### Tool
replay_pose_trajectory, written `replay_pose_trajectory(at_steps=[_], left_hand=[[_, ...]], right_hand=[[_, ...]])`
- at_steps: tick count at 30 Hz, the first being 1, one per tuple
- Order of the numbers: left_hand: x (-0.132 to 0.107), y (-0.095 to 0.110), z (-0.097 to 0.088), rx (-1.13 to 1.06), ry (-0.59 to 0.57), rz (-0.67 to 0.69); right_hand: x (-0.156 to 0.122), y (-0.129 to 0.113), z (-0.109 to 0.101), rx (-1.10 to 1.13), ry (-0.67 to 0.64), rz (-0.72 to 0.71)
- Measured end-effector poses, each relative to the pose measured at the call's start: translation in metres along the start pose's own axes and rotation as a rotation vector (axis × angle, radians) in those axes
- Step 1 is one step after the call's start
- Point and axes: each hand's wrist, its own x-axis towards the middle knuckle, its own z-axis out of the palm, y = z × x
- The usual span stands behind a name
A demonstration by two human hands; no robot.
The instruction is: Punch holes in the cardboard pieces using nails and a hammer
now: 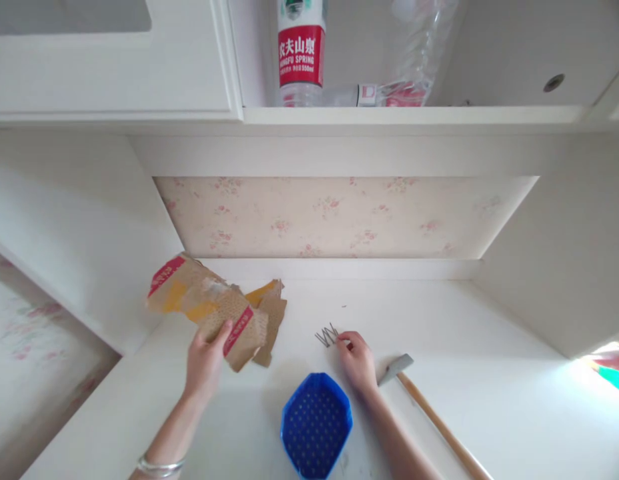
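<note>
A torn piece of brown cardboard [217, 307] with red printed strips and yellow tape is gripped in my left hand [207, 353], thumb on top, tilted above the white surface. Under and behind its right end lies another torn cardboard piece [273, 327]. My right hand [358, 363] rests on the surface with its fingers pinched at the right end of several thin grey nails [325, 335]. They seem to close on a nail there, though the fingertips partly hide it. Beside the right wrist lies a hammer [434, 417] with a grey head and wooden handle.
A blue basket [288, 433] with a perforated bottom stands between my forearms. Overhead, a white cabinet shelf [414, 115] holds plastic bottles [300, 53]. White side panels [564, 247] and a floral back wall [339, 217] enclose the white desktop [419, 307].
</note>
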Motion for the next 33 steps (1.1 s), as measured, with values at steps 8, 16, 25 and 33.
replay_pose_trajectory(at_steps=[8,16,25,33], left_hand=[[0.037,-0.013,-0.115,0.550,-0.297,-0.008],[0.044,-0.009,-0.083,0.643,-0.499,0.149],[0.058,-0.027,-0.012,0.901,-0.692,0.302],[0.082,0.007,0.011,0.997,-0.555,0.333]], right_hand=[[-0.004,-0.001,0.004,-0.007,-0.042,0.001],[-0.013,-0.006,0.001,0.000,-0.047,-0.024],[-0.014,-0.010,-0.001,0.011,-0.057,-0.046],[-0.013,-0.008,-0.001,0.030,-0.074,-0.055]])
